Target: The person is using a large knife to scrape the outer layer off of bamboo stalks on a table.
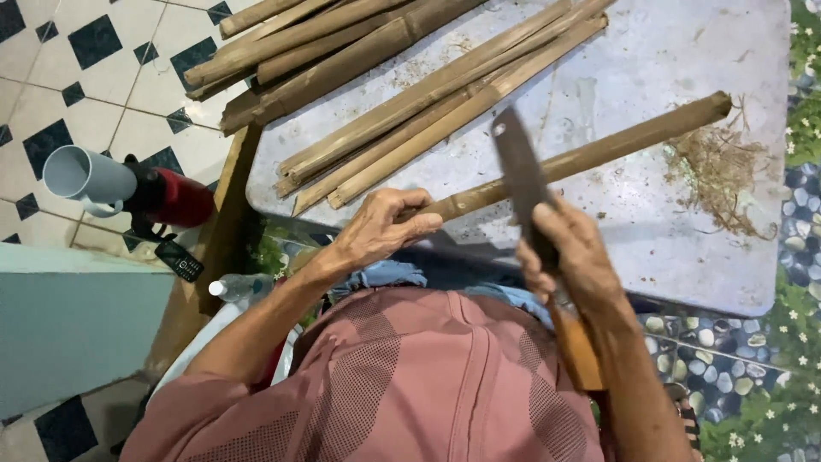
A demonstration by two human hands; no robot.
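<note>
My left hand grips the near end of a long bamboo stick that lies slanted across the grey table. My right hand holds a cleaver with a dark flat blade raised over the stick's middle. The knife's wooden handle runs back along my forearm. The blade is blurred, and I cannot tell whether its edge touches the bamboo.
Split bamboo strips lie on the table's left half, and thicker bamboo poles overhang its far-left corner. Shavings and fibres pile at the right. On the tiled floor lie a grey pipe and a red tool.
</note>
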